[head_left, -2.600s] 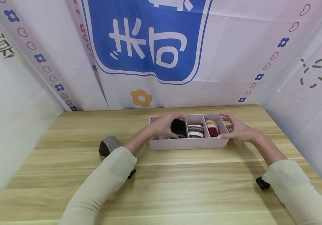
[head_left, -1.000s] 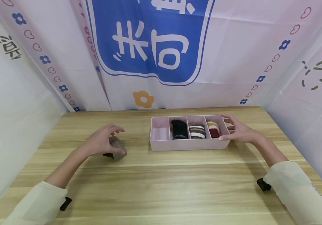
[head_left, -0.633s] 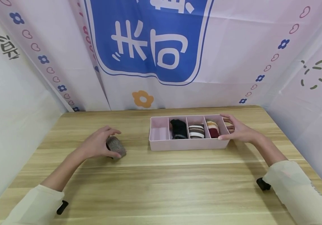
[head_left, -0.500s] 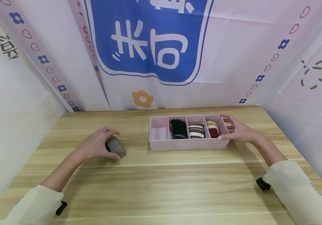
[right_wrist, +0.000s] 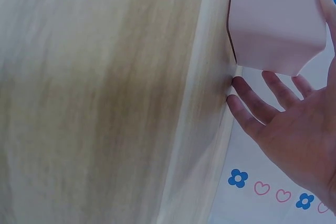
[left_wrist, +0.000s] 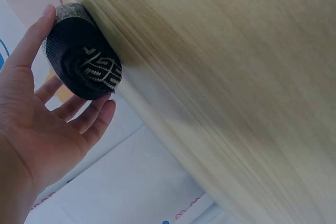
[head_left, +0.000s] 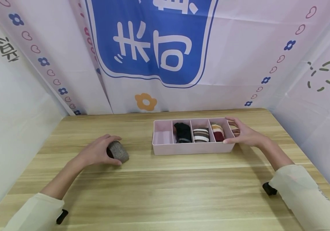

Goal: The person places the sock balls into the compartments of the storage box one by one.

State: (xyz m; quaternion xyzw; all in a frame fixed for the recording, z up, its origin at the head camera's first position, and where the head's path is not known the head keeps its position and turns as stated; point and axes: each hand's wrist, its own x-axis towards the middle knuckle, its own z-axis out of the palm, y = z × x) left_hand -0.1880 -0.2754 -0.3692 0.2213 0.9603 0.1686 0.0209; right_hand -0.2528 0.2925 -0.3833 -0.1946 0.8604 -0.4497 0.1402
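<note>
On the left of the table, my left hand (head_left: 97,152) curves its thumb and fingers around a rolled-up sock (head_left: 119,151). The sock's grey knit side faces right in the head view; its dark, patterned end (left_wrist: 92,69) shows in the left wrist view. A pink divided box (head_left: 193,149) stands toward the back. My right hand (head_left: 246,134) grips its right end, thumb at the front rim and fingers at the far side. Inside lie a black rolled sock (head_left: 183,132), a brown-and-white striped one (head_left: 201,134) and a maroon, cream and yellow one (head_left: 218,132).
The box's leftmost compartment (head_left: 163,136) shows its bare floor. The wood-grain table (head_left: 165,192) spreads in front of both hands. Printed cloth sheets (head_left: 234,64) rise as walls behind and at both sides.
My left hand has left the black sock in the box, moved left and closed around the grey sock, which has turned and shifted slightly right. My right hand has stayed on the box.
</note>
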